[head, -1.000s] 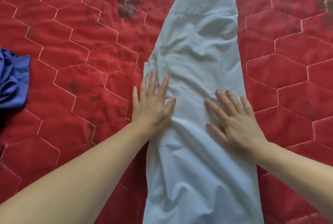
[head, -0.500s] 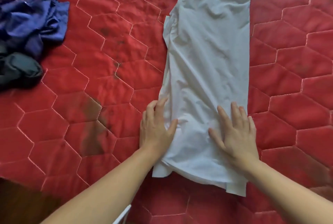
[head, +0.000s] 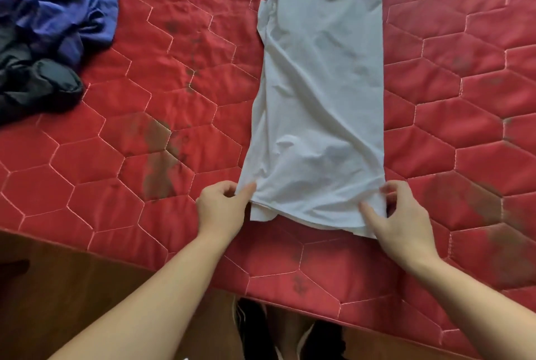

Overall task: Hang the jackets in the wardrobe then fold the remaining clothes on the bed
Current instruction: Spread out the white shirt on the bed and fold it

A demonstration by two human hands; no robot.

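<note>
A person's two bare forearms reach in from the near edge over a bed, each hand taking a near corner of a pale garment (head: 322,93). The left hand (head: 222,207) pinches the near left corner, thumb on top of the cloth and the other fingers curled under its edge. The right hand (head: 398,214) pinches the near right corner, thumb lying flat on the fabric and the fingers bent round the edge from the right. Both wrists sit low, close to the cover.

The garment, folded lengthwise into a long narrow strip, lies flat and lightly creased, running from the hands away to the far edge of the view, right of centre.

It rests on a red quilted bed cover (head: 464,133) stitched in a pattern of pale hexagons, with dark blotches on several patches, the largest just left of the left hand. At the far left a crumpled blue garment (head: 66,14) lies in a heap, touching a dark bundle of cloth (head: 37,87) just nearer. Brown wood (head: 72,287) runs along the near side of the bed. Below the bed's near edge, between the forearms, dark cloth with a light stripe shows; what it is cannot be told.

No brand, label or writing can be read anywhere.
</note>
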